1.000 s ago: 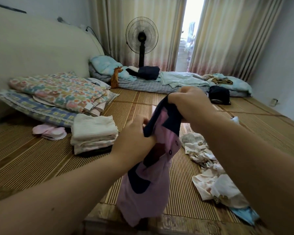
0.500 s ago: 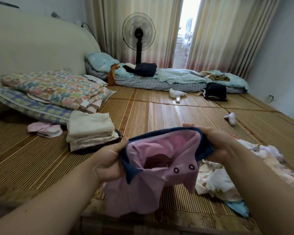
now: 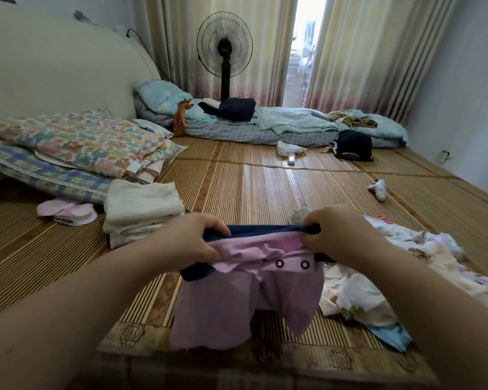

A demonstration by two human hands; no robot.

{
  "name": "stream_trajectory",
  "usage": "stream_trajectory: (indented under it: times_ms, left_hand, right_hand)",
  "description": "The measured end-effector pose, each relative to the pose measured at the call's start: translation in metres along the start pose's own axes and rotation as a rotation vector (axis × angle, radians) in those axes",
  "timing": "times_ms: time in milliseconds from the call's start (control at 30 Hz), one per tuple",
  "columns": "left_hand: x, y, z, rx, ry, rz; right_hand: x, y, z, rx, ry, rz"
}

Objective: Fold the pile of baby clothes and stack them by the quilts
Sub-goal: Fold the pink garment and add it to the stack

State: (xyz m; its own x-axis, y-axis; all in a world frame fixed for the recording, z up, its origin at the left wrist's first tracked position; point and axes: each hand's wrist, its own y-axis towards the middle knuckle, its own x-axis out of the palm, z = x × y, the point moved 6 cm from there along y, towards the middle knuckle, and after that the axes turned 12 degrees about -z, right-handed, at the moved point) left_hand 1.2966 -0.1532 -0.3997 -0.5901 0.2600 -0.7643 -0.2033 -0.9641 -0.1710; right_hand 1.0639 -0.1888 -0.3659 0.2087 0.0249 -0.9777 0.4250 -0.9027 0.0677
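Note:
I hold a pink baby garment (image 3: 248,302) with navy trim and two snap buttons, stretched flat by its top edge above the bamboo mat. My left hand (image 3: 193,239) pinches the left end of that edge and my right hand (image 3: 337,235) pinches the right end. The garment's legs hang down toward me. A loose pile of pale baby clothes (image 3: 400,274) lies on the mat to my right. A stack of folded cream clothes (image 3: 141,213) sits at the left, next to the floral and checked quilts (image 3: 76,144).
Pink pads (image 3: 66,212) lie left of the folded stack. A standing fan (image 3: 224,52) and a low mattress with bedding (image 3: 279,128) are at the far end. A small sock (image 3: 378,188), a white bag (image 3: 289,149) and a dark bag (image 3: 352,144) lie on the mat (image 3: 265,192).
The garment, first held high and bunched with one hand above the other, came down and was spread. Both hands now pull its top edge taut and level.

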Motion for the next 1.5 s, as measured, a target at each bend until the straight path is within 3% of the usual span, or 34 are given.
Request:
stream_trajectory:
  times_ms: [133,233,400,600,733,833,967,1100,1200,1367,1500]
  left_hand:
    - [-0.031,-0.003,0.011,0.027,0.388,0.394]
    - [-0.048,-0.010,0.001,0.017,0.480,0.493]
    - [-0.071,-0.026,0.006,0.117,0.076,0.406]
    - [-0.101,-0.053,0.052,0.315,-0.288,0.393]
    - [-0.125,-0.050,0.067,0.426,-0.333,0.313]
    - [-0.130,-0.023,0.046,0.355,-0.214,0.205]
    - [-0.091,0.029,-0.012,0.165,-0.277,-0.089]
    - [-0.055,0.091,-0.081,-0.032,-0.118,-0.044]
    - [-0.033,0.134,-0.123,-0.141,-0.074,-0.056]
    - [0.011,0.180,-0.175,-0.222,-0.040,-0.065]
    - [0.038,0.177,-0.204,-0.242,-0.025,-0.070]
  right_hand:
    - [-0.023,-0.003,-0.006,0.048,0.008,0.245]
    - [-0.040,-0.010,-0.014,0.000,0.006,0.334]
    - [-0.064,-0.023,-0.017,-0.002,0.194,0.399]
    - [-0.102,-0.031,-0.020,-0.095,0.938,0.475]
    - [-0.130,-0.025,-0.021,-0.078,0.807,0.571]
    - [-0.122,0.006,-0.006,-0.027,0.691,0.464]
    - [-0.058,0.064,0.024,0.103,0.609,0.234]
    - [0.033,0.126,0.047,0.199,0.599,-0.015]
    - [0.090,0.171,0.057,0.221,0.450,-0.135]
    - [0.170,0.217,0.072,0.200,0.153,-0.250]
    - [0.218,0.214,0.089,0.137,0.146,-0.357]
